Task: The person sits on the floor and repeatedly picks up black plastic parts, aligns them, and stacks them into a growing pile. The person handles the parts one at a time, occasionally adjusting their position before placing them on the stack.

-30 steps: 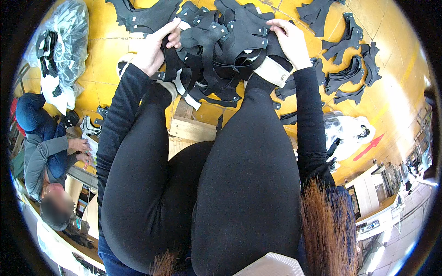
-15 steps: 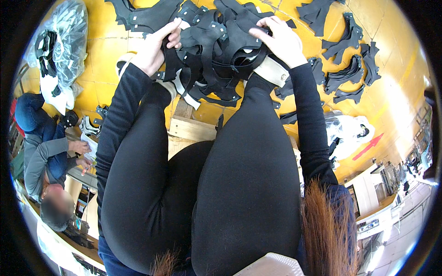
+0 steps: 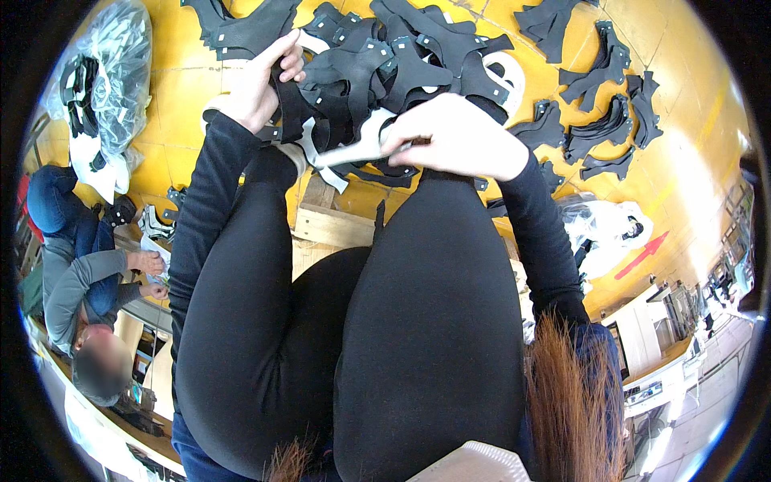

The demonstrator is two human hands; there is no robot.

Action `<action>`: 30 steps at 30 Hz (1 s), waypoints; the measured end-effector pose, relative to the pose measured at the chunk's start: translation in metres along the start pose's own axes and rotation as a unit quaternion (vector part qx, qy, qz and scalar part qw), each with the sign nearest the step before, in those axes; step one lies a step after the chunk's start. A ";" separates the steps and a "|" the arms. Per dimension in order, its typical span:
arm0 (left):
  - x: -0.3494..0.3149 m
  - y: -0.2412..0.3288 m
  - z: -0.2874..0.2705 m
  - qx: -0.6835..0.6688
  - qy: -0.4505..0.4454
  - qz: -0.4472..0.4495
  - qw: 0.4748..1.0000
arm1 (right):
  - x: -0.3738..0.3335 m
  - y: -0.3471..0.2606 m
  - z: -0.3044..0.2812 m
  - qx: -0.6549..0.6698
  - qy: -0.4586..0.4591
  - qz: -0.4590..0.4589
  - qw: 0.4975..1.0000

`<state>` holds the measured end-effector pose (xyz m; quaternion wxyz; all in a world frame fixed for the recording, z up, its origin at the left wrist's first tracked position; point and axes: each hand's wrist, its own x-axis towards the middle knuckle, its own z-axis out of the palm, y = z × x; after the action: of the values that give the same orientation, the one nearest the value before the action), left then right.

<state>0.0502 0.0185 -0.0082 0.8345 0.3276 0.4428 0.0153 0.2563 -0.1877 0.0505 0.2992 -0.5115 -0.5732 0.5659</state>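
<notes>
A heap of black cut fabric pieces (image 3: 341,68), several with small white tags, lies on the yellow floor beyond my feet. My left hand (image 3: 263,84) is at the heap's left side, fingers curled in against the edge of a black piece (image 3: 294,103); its grip is partly hidden. My right hand (image 3: 458,138) is over my right ankle in front of the heap. Its fingers are closed on a pale strip (image 3: 353,151), which points left toward my other foot and is blurred by motion.
More black pieces (image 3: 598,128) lie in small stacks at the right. Clear plastic bags stand left (image 3: 120,76) and right (image 3: 618,229). A wooden block (image 3: 333,223) is between my legs. At the left a seated person (image 3: 76,273) works with both hands.
My right hand has come from the heap's right side toward me and left, now with the pale strip in its fingers. My left hand has shifted only slightly.
</notes>
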 end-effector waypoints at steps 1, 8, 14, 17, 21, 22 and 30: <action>0.000 0.000 0.000 0.004 0.001 0.002 1.000 | -0.002 -0.008 0.001 0.014 -0.015 0.000 1.000; -0.001 0.000 0.001 0.002 0.006 0.002 1.000 | 0.013 -0.022 0.016 0.243 -0.072 -0.050 0.966; -0.001 0.001 0.002 0.029 0.004 -0.002 1.000 | 0.032 0.030 0.032 0.271 0.029 0.107 0.956; -0.001 0.000 0.002 0.045 0.006 0.002 0.999 | 0.039 0.065 0.044 -0.058 0.175 0.165 0.969; -0.002 -0.001 0.001 0.061 0.010 0.002 0.998 | 0.034 0.090 0.041 -0.062 0.291 0.086 0.951; -0.002 -0.001 0.001 0.057 0.013 -0.001 0.998 | 0.031 0.093 0.038 -0.040 0.310 0.089 0.946; 0.000 -0.002 0.002 0.058 0.006 -0.007 0.998 | 0.029 0.107 0.013 -0.272 0.210 0.127 0.930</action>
<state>0.0509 0.0157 -0.0084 0.8116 0.3725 0.4499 -0.0145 0.2626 -0.1830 -0.0609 0.1877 -0.7492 -0.5591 0.3016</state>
